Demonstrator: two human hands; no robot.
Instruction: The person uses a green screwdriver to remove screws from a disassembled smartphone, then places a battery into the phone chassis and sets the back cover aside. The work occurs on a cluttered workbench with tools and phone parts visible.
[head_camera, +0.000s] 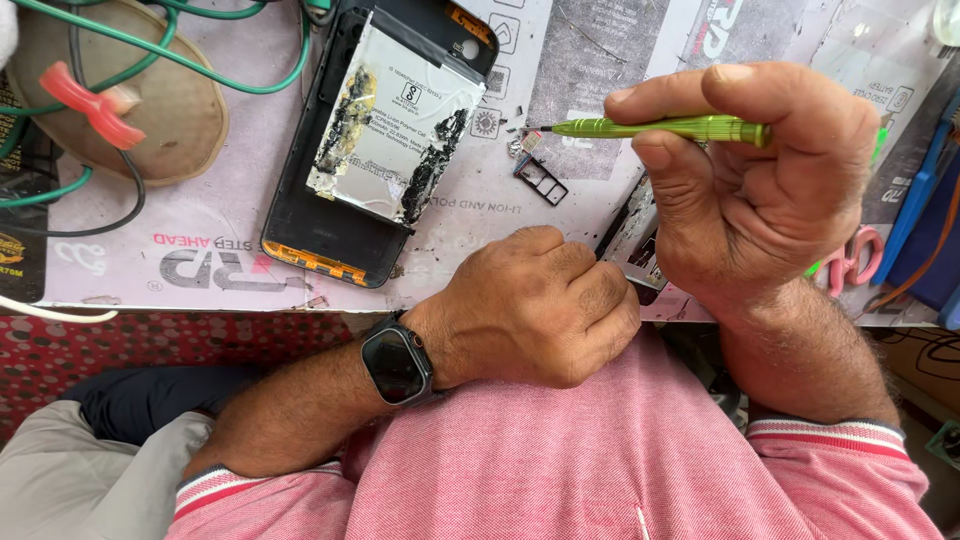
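Observation:
My right hand (760, 190) grips a slim green screwdriver (660, 128), its tip pointing left toward small metal bits near a black card tray (541, 180). My left hand (535, 305), with a dark smartwatch (397, 362) on the wrist, is closed around a phone part (632, 245) at the table's front edge; most of that part is hidden between my hands. An opened black phone back (310, 215) lies to the left, with a silver battery (392, 120) streaked with black adhesive resting on it.
A printed grey work mat (200, 260) covers the table. Green cables (230, 80) and a black cable loop over a tan round pad (170, 120) with a red clip (85, 100). Pink-handled scissors (855, 255) and blue tools (915, 215) lie at the right.

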